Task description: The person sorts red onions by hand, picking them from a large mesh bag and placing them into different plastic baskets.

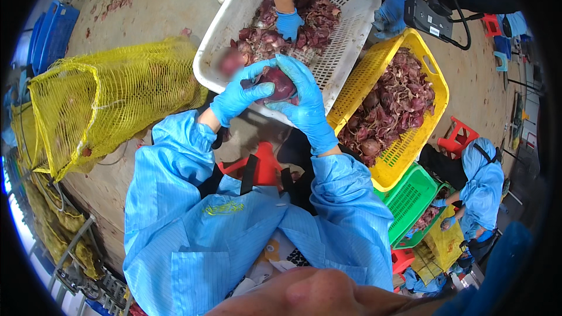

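Observation:
Both of my hands, in blue gloves, hold one red onion above the near edge of a white plastic crate. My left hand grips the onion from the left, its thumb laid across the front. Around the right side curve the fingers of my right hand, with the thumb underneath. Inside the crate lie red onions and loose skins. Another person's gloved hand reaches down into them, just beyond my hands. A blurred patch covers something reddish at the crate's near left corner.
A yellow crate of onion skins leans at my right, with a green crate behind it. Yellow mesh sacks lie on the floor at left. A red stool is below me. Another worker sits at far right.

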`<act>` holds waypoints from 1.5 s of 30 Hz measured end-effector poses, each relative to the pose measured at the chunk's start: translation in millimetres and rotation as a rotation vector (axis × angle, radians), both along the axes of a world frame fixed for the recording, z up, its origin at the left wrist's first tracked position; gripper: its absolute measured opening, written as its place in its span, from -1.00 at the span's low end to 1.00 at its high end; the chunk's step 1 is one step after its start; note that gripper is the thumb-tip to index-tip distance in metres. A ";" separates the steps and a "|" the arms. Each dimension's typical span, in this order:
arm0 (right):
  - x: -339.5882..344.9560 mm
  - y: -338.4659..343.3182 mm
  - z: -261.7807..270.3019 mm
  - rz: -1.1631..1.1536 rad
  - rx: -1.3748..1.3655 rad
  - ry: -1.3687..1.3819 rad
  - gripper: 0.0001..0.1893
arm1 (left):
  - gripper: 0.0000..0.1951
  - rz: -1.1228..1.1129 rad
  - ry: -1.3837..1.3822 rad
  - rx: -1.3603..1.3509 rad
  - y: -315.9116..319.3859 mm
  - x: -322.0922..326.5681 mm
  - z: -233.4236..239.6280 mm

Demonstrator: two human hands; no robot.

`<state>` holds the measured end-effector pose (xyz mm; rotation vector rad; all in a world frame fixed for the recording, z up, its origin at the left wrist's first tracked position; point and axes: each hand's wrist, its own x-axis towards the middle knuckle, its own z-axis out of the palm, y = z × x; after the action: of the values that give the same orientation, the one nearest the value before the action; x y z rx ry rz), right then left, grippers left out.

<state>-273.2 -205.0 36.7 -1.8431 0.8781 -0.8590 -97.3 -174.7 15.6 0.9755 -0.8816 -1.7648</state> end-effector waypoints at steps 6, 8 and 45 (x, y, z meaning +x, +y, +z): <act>-2.1 -0.7 -2.7 -0.044 0.049 -0.055 -0.15 | -0.27 -0.037 -0.043 -0.126 -4.8 -1.0 11.7; -0.4 -2.3 0.9 -0.008 -0.024 -0.062 -0.14 | -0.21 -0.048 -0.085 -0.145 -4.3 0.4 12.6; 11.6 13.1 -12.8 -0.192 -0.180 0.288 -0.11 | -0.43 0.127 0.046 0.169 1.8 -19.1 -6.2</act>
<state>-261.6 -191.9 23.9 -2.0991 1.2063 -0.8231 -116.4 -172.9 9.5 1.0708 -0.6350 -1.7668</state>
